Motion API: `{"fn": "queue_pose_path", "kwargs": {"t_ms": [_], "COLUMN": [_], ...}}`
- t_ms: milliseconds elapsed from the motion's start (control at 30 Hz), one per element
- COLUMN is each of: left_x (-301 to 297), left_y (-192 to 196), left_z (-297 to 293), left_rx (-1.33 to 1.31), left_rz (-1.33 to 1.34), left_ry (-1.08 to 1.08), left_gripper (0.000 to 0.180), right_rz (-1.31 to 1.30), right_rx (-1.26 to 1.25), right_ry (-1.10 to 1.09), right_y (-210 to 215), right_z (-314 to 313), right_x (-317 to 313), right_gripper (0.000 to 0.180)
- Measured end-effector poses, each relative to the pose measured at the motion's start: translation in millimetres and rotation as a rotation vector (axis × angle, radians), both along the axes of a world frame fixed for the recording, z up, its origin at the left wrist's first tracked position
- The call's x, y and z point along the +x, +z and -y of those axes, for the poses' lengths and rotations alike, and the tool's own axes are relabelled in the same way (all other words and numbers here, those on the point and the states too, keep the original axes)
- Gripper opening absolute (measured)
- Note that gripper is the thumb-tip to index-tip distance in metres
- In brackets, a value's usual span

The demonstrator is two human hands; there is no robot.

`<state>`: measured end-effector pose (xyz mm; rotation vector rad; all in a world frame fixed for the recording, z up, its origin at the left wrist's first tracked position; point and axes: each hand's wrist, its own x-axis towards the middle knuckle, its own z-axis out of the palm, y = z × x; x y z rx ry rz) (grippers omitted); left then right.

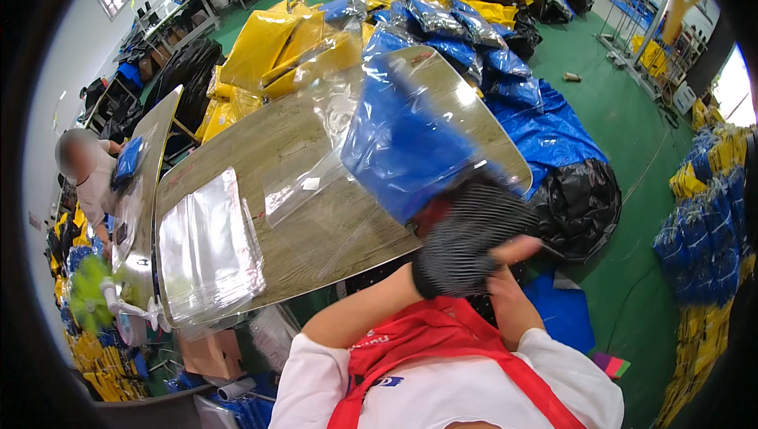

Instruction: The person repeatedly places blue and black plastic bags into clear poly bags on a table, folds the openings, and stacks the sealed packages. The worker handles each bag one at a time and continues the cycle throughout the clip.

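A blue folded item in a clear plastic bag point(403, 144) is tilted over the table, smeared by motion. Its lower right edge meets my left hand point(466, 243), which wears a dark striped glove with a bare thumb sticking out to the right. The left fingers look closed at the bag's edge, though blur softens them. My left forearm crosses in front of my body. My right hand is mostly hidden behind the left; only its bare wrist point(509, 302) shows plainly. On the wood-grain table point(316, 247), a stack of clear plastic bags point(209, 243) lies left of loose clear bags point(304, 184).
Yellow packets point(268, 42) and blue bagged packets point(450, 22) heap behind the table. A black bag point(580, 204) bulges at its right side. Bundled blue and yellow goods point(695, 247) stand far right. A person point(95, 180) works at another table on the left, near a green fan point(92, 295).
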<state>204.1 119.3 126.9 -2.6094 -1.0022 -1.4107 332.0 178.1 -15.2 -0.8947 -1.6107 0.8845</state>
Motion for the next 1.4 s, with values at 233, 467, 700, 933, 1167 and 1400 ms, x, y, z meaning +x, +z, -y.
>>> {"fn": "queue_pose_path", "kwargs": {"t_ms": [233,467,700,933,1167,1400], "left_x": [-52.3,19.6,-102.1,-89.3,-102.5,-127.0], "left_y": [-45.1,-30.4,84.1,71.5,88.7,128.6], "left_z": [-0.1,59.7,16.7,33.5,86.1,153.1], "left_rx": [-0.537,-0.828,-0.059,-0.256,0.019,-0.5], "left_rz": [1.369,-0.039,-0.219,0.766,0.761,0.576], "left_ry": [0.179,0.207,0.508,0.358,0.583,0.832], "left_gripper": [0.046,0.036,0.068,0.054,0.047,0.052], "right_rz": [-1.26,-0.196,0.267,-0.305,-0.087,-0.182], "right_rx": [-0.469,0.24,0.884,-0.142,0.403,-0.096], "right_ry": [0.215,-0.038,0.464,0.292,0.142,0.325], "right_y": [75.2,130.7,246.9,199.2,251.2,274.2], "right_z": [-11.1,-61.3,-14.2,-55.4,6.1,47.0], "right_x": [-30.2,-1.5,4.7,32.3,15.5,8.4], "right_gripper": [0.046,0.048,0.061,0.044,0.018,0.022]}}
